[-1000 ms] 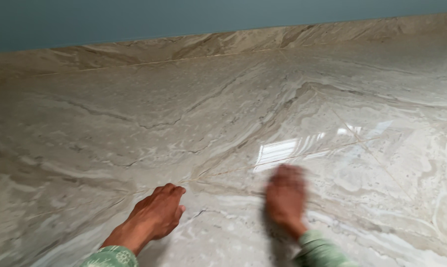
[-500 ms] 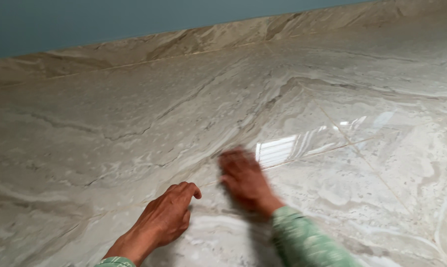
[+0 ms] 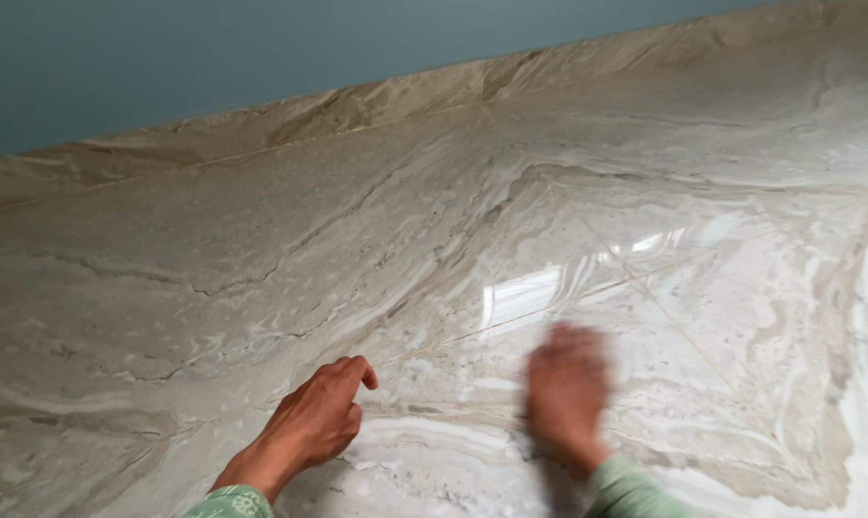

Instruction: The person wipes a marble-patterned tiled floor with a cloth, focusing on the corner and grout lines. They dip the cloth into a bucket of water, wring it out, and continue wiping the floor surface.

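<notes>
Low in the frame, at 6 o'clock: both hands, on a glossy veined marble floor (image 3: 261,240).
Left hand (image 3: 314,422): at 7 o'clock, sharp, knuckles up, fingers curled, fingertips down on the marble; forefinger bent toward 1 o'clock.
Left grip: fingers drawn loosely together, clamped on nothing.
Right hand (image 3: 566,388): at 5 o'clock, blurred, flat over the marble, fingers toward 12 o'clock.
Right grip: nothing seen inside; fingers apart or together, cannot tell through the blur.
Sleeves: green patterned cuffs at both wrists, cut by the bottom edge.
Thin seam line (image 3: 549,299): long axis from 8 o'clock to 2 o'clock, passing just beyond both hands' fingertips.
Crossing seam (image 3: 688,336): running from 11 o'clock to 5 o'clock, at 2 o'clock from the right hand.
Bright window glare (image 3: 520,293): at 11 o'clock from the right hand, at 2 o'clock from the left, on the seam.
Nearer hand to glare: right, near but apart; left farther.
Gap between hands: bare marble, hands apart, not touching.
Marble skirting strip (image 3: 405,91): at 12 o'clock, well apart from both hands.
Blue-grey wall (image 3: 261,48): above the strip.
</notes>
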